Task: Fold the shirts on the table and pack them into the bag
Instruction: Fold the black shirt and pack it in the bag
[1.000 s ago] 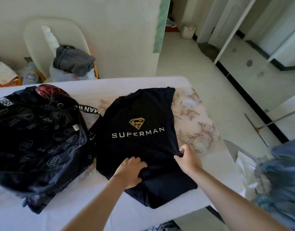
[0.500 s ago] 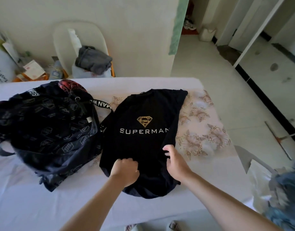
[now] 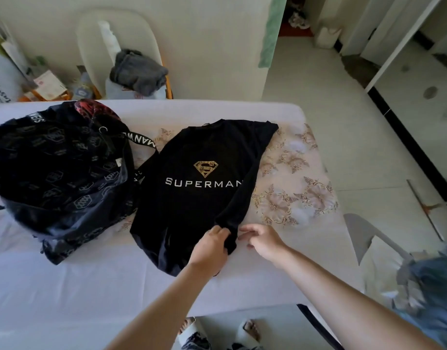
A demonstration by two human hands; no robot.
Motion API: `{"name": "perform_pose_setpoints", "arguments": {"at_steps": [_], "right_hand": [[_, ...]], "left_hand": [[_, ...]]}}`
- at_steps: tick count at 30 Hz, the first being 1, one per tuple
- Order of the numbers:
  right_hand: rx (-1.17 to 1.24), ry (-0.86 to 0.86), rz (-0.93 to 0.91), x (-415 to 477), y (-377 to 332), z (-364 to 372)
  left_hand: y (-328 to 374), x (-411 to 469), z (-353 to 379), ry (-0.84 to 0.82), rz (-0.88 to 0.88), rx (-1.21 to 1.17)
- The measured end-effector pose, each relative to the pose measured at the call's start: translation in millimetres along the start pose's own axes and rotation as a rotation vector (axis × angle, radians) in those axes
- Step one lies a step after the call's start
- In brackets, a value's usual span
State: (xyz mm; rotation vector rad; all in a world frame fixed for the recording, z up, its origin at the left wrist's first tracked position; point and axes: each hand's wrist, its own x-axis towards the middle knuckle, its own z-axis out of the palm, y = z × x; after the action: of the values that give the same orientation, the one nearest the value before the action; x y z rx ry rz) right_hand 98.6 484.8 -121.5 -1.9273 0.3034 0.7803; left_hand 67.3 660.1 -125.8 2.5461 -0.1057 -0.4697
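Observation:
A black shirt (image 3: 202,152) with a gold emblem and the word SUPERMAN lies flat on the table (image 3: 66,286), its right side folded under. My left hand (image 3: 210,247) is closed on the shirt's near right edge, with dark fabric bunched in the fingers. My right hand (image 3: 263,240) hovers just right of that edge, fingers spread and holding nothing. A black patterned bag (image 3: 58,173) lies slumped on the table to the left of the shirt, touching its left side, with a lettered strap (image 3: 141,141) trailing toward the shirt.
A floral cloth (image 3: 293,183) covers the table right of the shirt. A chair (image 3: 91,46) with a grey garment (image 3: 139,70) stands behind the table. Blue fabric (image 3: 432,286) lies on a seat at the right. My feet (image 3: 217,332) show below the table's near edge.
My left hand moved right along the near edge and gripped the shirt's right side. My right hand let go of the shirt and opened beside it. The camera view shifted left.

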Motion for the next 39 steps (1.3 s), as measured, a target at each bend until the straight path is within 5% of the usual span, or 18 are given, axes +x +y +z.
{"name": "perform_pose_setpoints", "arguments": {"at_steps": [5, 11, 15, 18, 22, 25, 31, 35, 39], "right_hand": [[-0.410, 0.048, -0.305, 1, -3, 6], [-0.471, 0.164, -0.629, 2, -38, 12], [-0.669, 0.079, -0.815, 8, -29, -29], [-1.070, 0.008, -0.749, -10, -16, -72], [-1.433, -0.144, -0.378, -22, 17, -103], [-1.410, -0.081, -0.319, -24, 31, -104], [-1.112, 0.058, -0.509, -17, 36, -74], [-1.142, -0.099, -0.324, -14, 42, -68], [-1.154, -0.026, -0.391, -14, 43, -74]], "left_hand": [[1, -13, -43, 0.185, -0.330, -0.742], [-3, -32, -78, 0.127, -0.304, -1.150], [18, -31, -80, -0.244, -0.303, -1.012], [52, -28, -67, -0.507, -0.275, -0.709], [46, -14, -25, -0.145, -0.131, -0.214], [25, -9, 0, -0.026, -0.057, 0.076], [2, -24, 10, -0.279, -0.184, 0.480], [9, -26, -2, -0.317, -0.172, 0.443], [30, -16, -28, -0.571, -0.249, 0.357]]}}
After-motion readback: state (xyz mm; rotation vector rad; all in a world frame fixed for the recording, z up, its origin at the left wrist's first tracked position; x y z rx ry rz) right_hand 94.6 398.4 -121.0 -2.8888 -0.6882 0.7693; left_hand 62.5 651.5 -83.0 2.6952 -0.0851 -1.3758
